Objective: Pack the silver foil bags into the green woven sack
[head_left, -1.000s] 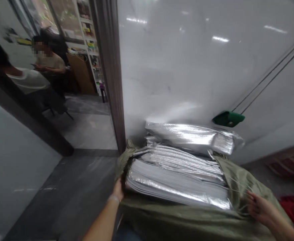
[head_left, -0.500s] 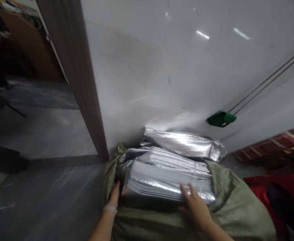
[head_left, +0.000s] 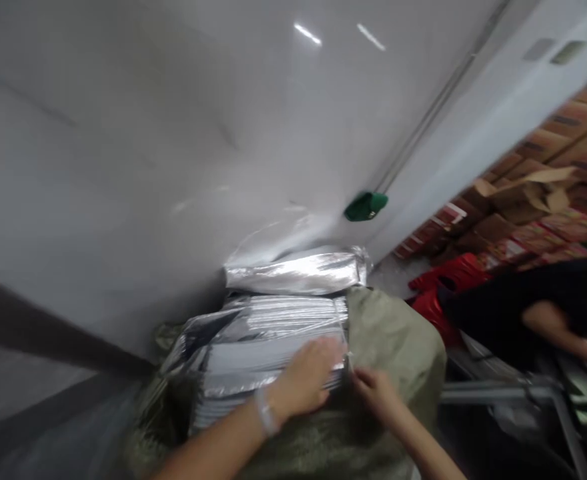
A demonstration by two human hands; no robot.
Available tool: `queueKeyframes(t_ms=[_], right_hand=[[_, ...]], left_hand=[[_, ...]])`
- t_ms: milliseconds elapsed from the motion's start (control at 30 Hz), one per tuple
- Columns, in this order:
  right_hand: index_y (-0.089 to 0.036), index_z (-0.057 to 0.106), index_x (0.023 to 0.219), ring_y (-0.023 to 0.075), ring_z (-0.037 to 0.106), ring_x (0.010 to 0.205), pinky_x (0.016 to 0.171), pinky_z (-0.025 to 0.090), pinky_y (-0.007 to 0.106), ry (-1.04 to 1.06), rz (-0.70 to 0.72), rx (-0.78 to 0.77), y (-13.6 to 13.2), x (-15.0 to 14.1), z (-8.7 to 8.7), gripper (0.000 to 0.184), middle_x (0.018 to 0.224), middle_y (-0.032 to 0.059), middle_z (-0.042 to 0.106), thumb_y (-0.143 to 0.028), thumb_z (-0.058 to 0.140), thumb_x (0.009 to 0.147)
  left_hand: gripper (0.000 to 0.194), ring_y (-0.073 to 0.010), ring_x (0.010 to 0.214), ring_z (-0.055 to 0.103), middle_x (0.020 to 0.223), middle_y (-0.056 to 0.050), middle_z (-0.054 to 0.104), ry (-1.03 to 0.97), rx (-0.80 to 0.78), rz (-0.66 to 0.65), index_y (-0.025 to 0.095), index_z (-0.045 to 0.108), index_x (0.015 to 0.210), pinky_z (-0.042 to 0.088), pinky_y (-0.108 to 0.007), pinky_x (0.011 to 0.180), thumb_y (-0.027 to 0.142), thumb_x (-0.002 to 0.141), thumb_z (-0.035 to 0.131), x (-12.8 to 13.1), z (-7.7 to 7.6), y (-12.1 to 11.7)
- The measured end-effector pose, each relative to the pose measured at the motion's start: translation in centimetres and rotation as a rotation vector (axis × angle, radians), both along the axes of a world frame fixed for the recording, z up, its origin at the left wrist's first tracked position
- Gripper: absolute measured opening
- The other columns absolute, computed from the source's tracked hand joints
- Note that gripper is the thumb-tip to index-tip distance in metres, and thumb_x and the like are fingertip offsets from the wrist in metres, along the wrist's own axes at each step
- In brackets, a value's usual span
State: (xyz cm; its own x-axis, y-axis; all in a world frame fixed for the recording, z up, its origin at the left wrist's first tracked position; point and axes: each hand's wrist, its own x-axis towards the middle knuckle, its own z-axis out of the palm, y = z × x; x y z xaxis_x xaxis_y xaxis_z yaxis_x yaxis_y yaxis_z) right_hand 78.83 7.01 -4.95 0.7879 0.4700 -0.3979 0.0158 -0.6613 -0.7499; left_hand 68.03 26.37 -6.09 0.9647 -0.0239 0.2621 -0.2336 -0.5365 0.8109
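A stack of silver foil bags (head_left: 268, 333) sits inside an olive woven sack (head_left: 398, 340) against a white wall. My left hand (head_left: 308, 377), with a band on the wrist, rests on the stack's near right corner with fingers curled over the top. My right hand (head_left: 376, 393) is just to its right, at the corner where the stack meets the sack, fingers bent as if pinching; what it grips is blurred. One more foil bundle (head_left: 298, 270) lies behind the stack.
A green object (head_left: 366, 205) hangs on the white wall (head_left: 173, 133). Stacked cardboard boxes (head_left: 538, 193) fill the right background. Another person's arm in a dark sleeve (head_left: 548, 313) reaches in at right, over red bags (head_left: 438, 287) and a metal frame (head_left: 503, 393).
The view swung right and the doorway left the picture. My left hand moved from the stack's left side to its right corner; my right hand shifted off the top to that corner's edge.
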Motion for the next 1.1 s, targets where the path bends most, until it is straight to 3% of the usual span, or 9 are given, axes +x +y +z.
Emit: queueKeyframes(t_ms=[67, 167, 367, 500, 633, 767, 900, 1000, 1100], right_hand=[[-0.016, 0.058, 0.058, 0.0169, 0.053, 0.062, 0.061, 0.041, 0.027, -0.094, 0.061, 0.010, -1.2, 0.1, 1.7, 0.029, 0.060, 0.0030, 0.058, -0.042, 0.048, 0.066], [-0.017, 0.060, 0.062, 0.0202, 0.056, 0.067, 0.065, 0.043, 0.030, -0.226, 0.004, -0.011, -3.5, -0.3, 3.4, 0.032, 0.066, 0.0061, 0.060, -0.041, 0.042, 0.072], [-0.019, 0.054, 0.083, 0.0195, 0.058, 0.074, 0.071, 0.047, 0.031, -0.345, -0.182, 0.109, -5.6, -2.9, 0.8, 0.025, 0.079, 0.0073, 0.061, -0.033, 0.034, 0.085], [-0.016, 0.054, 0.104, 0.0256, 0.056, 0.096, 0.086, 0.044, 0.041, -0.528, -0.273, -0.069, -6.7, -2.6, -1.1, 0.036, 0.101, 0.0145, 0.059, -0.018, 0.027, 0.081], [-0.017, 0.048, 0.120, 0.0268, 0.057, 0.087, 0.077, 0.045, 0.044, -0.465, -0.373, -0.142, -7.4, 0.6, 0.2, 0.040, 0.112, 0.0155, 0.050, -0.023, 0.038, 0.081], [-0.021, 0.063, 0.085, 0.0229, 0.058, 0.080, 0.080, 0.043, 0.040, -0.208, -0.511, 0.026, -9.1, 5.3, 1.6, 0.031, 0.096, 0.0062, 0.055, -0.006, 0.055, 0.060], [-0.020, 0.054, 0.076, 0.0184, 0.058, 0.063, 0.067, 0.050, 0.036, -0.032, -0.768, 0.197, -15.0, 8.4, 1.6, 0.010, 0.068, 0.0023, 0.055, -0.015, 0.050, 0.067], [-0.021, 0.043, 0.070, 0.0140, 0.053, 0.046, 0.060, 0.053, 0.037, 0.123, -0.948, 0.360, -19.2, 8.0, 1.3, 0.006, 0.054, -0.0024, 0.048, -0.021, 0.048, 0.068], [-0.022, 0.038, 0.072, 0.0122, 0.056, 0.049, 0.071, 0.054, 0.038, 0.136, -1.074, 0.544, -18.7, 5.5, 1.1, 0.009, 0.055, -0.0047, 0.046, -0.022, 0.044, 0.066]], left_hand=[[0.079, -0.0279, 0.121, 0.039, 0.130, -0.011, 0.047, -0.055, 0.214, -0.279, 0.017, 0.039, 0.130, 0.031, -0.043, 0.103, 0.010, 0.056, 0.069, 6.0, 0.5, -4.1], [0.048, -0.0228, 0.101, 0.054, 0.104, -0.012, 0.061, -0.030, 0.257, -0.273, 0.012, 0.049, 0.120, 0.046, -0.037, 0.088, 0.007, 0.072, 0.051, 9.8, 0.0, -8.0], [0.062, -0.0224, 0.126, 0.034, 0.136, -0.015, 0.037, -0.007, 0.214, -0.102, 0.012, 0.043, 0.128, 0.034, -0.040, 0.104, -0.004, 0.068, 0.035, 8.2, -0.7, -9.9], [0.048, -0.0238, 0.118, 0.045, 0.127, -0.018, 0.048, 0.077, 0.221, -0.124, 0.009, 0.048, 0.124, 0.039, -0.040, 0.099, 0.004, 0.079, 0.034, 9.3, -1.0, -10.7], [0.033, -0.0254, 0.102, 0.053, 0.108, -0.016, 0.059, 0.100, 0.229, -0.116, 0.015, 0.062, 0.105, 0.043, -0.040, 0.089, 0.015, 0.084, 0.037, 11.7, -0.2, -11.2], [0.023, -0.0224, 0.086, 0.054, 0.092, -0.010, 0.058, 0.146, 0.212, -0.097, 0.021, 0.064, 0.092, 0.042, -0.037, 0.082, 0.018, 0.081, 0.045, 12.5, 0.9, -10.4], [0.011, -0.0183, 0.062, 0.050, 0.063, -0.003, 0.049, 0.249, 0.189, -0.055, 0.018, 0.058, 0.060, 0.036, -0.043, 0.085, 0.016, 0.071, 0.056, 11.7, 2.8, -7.9], [0.025, -0.0123, 0.053, 0.041, 0.048, 0.004, 0.039, 0.395, 0.007, -0.210, 0.018, 0.045, 0.043, 0.032, -0.039, 0.090, 0.014, 0.061, 0.061, 11.5, 4.9, -7.7], [0.023, -0.0101, 0.051, 0.034, 0.048, 0.005, 0.038, 0.560, -0.297, -0.301, 0.017, 0.043, 0.045, 0.037, -0.027, 0.068, 0.021, 0.065, 0.056, 12.7, 7.0, -10.9]])
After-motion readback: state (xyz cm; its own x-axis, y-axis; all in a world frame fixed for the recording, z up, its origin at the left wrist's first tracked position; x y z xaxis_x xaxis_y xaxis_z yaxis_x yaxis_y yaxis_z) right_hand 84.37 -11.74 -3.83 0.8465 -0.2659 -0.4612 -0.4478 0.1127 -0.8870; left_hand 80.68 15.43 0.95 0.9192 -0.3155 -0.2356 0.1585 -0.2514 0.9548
